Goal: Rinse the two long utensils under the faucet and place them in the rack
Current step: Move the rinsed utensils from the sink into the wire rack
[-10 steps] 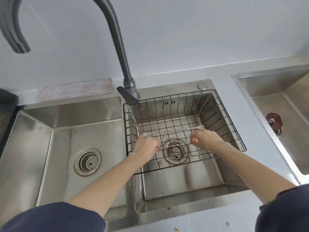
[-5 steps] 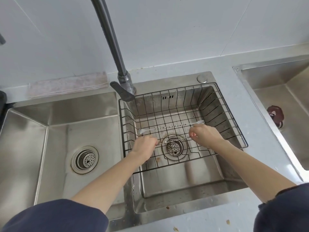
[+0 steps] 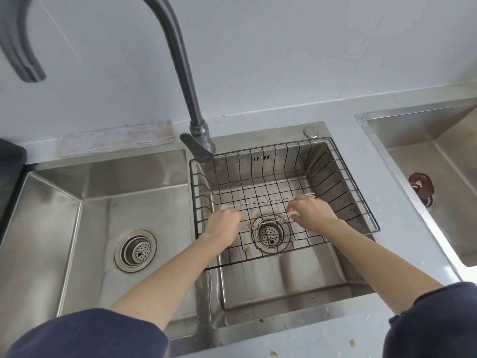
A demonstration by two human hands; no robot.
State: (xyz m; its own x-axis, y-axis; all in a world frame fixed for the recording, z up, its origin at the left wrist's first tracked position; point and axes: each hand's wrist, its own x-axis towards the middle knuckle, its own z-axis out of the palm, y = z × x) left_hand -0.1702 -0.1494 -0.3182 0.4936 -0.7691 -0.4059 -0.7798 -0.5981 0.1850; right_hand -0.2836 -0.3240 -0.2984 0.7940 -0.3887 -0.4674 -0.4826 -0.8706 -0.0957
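Both arms extended forward, hands low and near each other.
Left hand (image 3: 224,225) knuckles up, fingers curled shut in a pinch. Right hand (image 3: 313,211) knuckles up, fingers (image 3: 293,210) curled, tips pinched together. Forearms bare; dark sleeves at elbows.

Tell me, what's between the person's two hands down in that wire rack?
In the head view, between the left hand and right hand, a thin twisted utensil spans the gap above the drain strainer, inside the wire rack.

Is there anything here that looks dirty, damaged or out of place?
Yes. Rust-brown stains mark the right basin floor under the wire rack, beside the drain. Brown crumbs lie on the front counter. Nothing looks damaged.
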